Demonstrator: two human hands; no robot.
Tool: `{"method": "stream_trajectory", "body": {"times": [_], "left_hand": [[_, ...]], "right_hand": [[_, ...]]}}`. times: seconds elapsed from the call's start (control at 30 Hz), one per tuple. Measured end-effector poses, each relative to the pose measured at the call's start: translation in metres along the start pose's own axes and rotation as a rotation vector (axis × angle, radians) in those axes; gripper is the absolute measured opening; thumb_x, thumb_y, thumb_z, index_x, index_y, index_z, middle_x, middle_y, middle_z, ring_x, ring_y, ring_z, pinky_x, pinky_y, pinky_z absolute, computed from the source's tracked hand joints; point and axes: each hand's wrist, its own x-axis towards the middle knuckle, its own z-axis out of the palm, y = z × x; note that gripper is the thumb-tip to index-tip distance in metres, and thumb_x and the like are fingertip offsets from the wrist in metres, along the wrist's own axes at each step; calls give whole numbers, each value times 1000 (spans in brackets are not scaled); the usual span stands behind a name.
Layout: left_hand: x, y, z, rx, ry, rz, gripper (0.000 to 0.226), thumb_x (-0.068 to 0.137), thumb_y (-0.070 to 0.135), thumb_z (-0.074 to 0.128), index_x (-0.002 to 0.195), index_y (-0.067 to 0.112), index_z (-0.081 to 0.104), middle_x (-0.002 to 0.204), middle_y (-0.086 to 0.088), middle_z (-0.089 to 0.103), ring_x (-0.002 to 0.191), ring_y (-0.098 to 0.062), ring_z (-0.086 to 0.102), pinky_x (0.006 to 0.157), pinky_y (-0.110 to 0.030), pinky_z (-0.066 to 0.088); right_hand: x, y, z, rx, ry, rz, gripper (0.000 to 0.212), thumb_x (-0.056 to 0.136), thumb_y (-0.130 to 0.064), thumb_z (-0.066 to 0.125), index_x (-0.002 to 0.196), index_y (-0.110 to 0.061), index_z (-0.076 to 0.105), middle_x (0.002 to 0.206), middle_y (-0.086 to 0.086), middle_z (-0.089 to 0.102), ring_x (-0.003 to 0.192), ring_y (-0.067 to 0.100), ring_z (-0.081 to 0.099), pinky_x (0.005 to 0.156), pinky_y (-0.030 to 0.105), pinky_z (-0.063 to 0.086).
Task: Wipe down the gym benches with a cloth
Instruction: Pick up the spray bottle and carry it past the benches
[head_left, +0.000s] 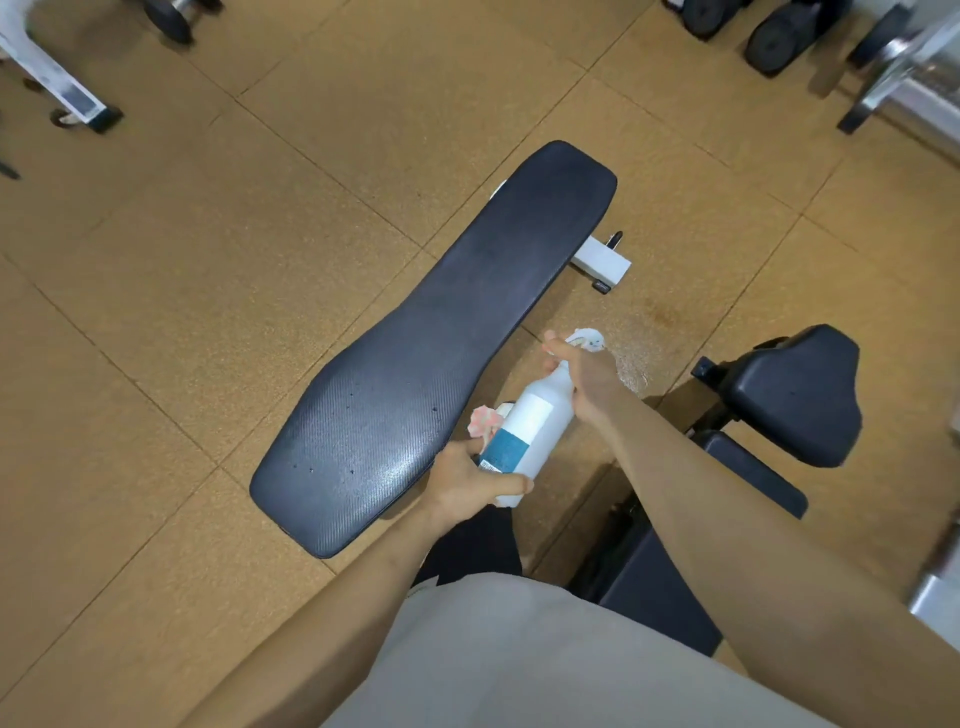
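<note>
A long black padded gym bench (441, 338) runs diagonally across the floor, its near end shiny. My left hand (467, 483) grips the lower body of a white spray bottle (530, 426) with a teal label, just off the bench's right edge. A pink-and-white cloth (483, 420) sticks out behind the bottle, above my left fingers. My right hand (582, 374) is closed around the bottle's neck and white spray head (587, 338).
A second black bench with a padded seat (795, 395) stands at the right. Its white foot of the first bench (602, 262) shows at the far end. Dumbbells (779, 31) and a metal rack (904, 83) line the top right; a white frame (57, 83) stands top left. Floor is tan tiles.
</note>
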Motion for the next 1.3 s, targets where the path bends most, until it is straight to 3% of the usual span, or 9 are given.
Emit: {"method": "stream_trajectory", "body": {"times": [0.2, 0.43, 0.53, 0.63, 0.77, 0.87, 1.03, 1.2, 1.3], "left_hand": [[57, 32, 14, -91, -31, -45, 66, 44, 45, 95, 104, 23, 78, 100, 4, 78, 93, -12, 75, 90, -43, 62], [118, 77, 21, -202, -34, -103, 61, 46, 39, 97, 100, 17, 79, 97, -2, 79, 95, -21, 76, 86, -44, 62], [137, 101, 22, -147, -31, -73, 55, 52, 39, 98, 98, 18, 77, 90, 6, 75, 83, -12, 72, 66, -28, 57], [151, 123, 29, -98, -15, -69, 53, 55, 39, 100, 98, 19, 75, 86, 11, 71, 80, -9, 68, 61, -18, 48], [172, 153, 44, -114, -17, -106, 78, 43, 51, 96, 110, 18, 75, 103, 2, 75, 93, -12, 74, 73, -29, 63], [184, 178, 59, -108, -2, -104, 70, 43, 51, 93, 105, 23, 77, 101, 4, 76, 93, -12, 74, 84, -43, 65], [200, 225, 90, -68, -5, -80, 56, 47, 50, 92, 96, 26, 78, 98, 4, 76, 92, -14, 73, 86, -45, 61], [215, 264, 124, -109, 34, -94, 69, 45, 49, 91, 106, 18, 76, 102, 0, 75, 94, -16, 74, 85, -46, 63], [222, 280, 135, -97, 63, -66, 77, 46, 54, 91, 114, 22, 74, 107, 3, 74, 98, -13, 72, 87, -37, 63]], "right_hand": [[47, -48, -3, -129, 176, 8, 34, 88, -36, 79, 87, -10, 57, 77, -1, 56, 71, 12, 50, 81, 30, 41], [91, -101, -13, -118, -92, 24, 23, 90, -6, 76, 108, -9, 63, 89, 12, 71, 71, 20, 68, 73, 37, 60], [109, -118, -13, -122, 3, 21, 20, 88, -11, 79, 99, -4, 64, 82, 16, 71, 58, 21, 67, 57, 33, 59], [130, -137, -18, -121, 97, 17, 22, 87, -15, 80, 91, -3, 62, 72, 10, 68, 55, 21, 64, 62, 34, 57], [149, -168, -34, -47, -15, 36, 16, 90, -3, 74, 94, -8, 60, 73, 5, 67, 52, 12, 65, 56, 28, 57], [164, -191, -50, 5, -31, 34, 19, 92, -3, 73, 104, -9, 60, 78, 6, 67, 52, 10, 66, 50, 26, 57], [189, -228, -86, -71, 20, 27, 20, 92, -16, 77, 82, -9, 61, 69, 7, 65, 46, 13, 60, 56, 32, 55], [205, -265, -117, 1, -84, 5, 17, 92, -3, 73, 92, -15, 62, 84, 4, 70, 60, 12, 68, 61, 33, 60], [211, -282, -127, 14, -21, -5, 13, 92, -9, 75, 89, -8, 62, 74, 5, 67, 50, 13, 62, 50, 28, 57]]}}
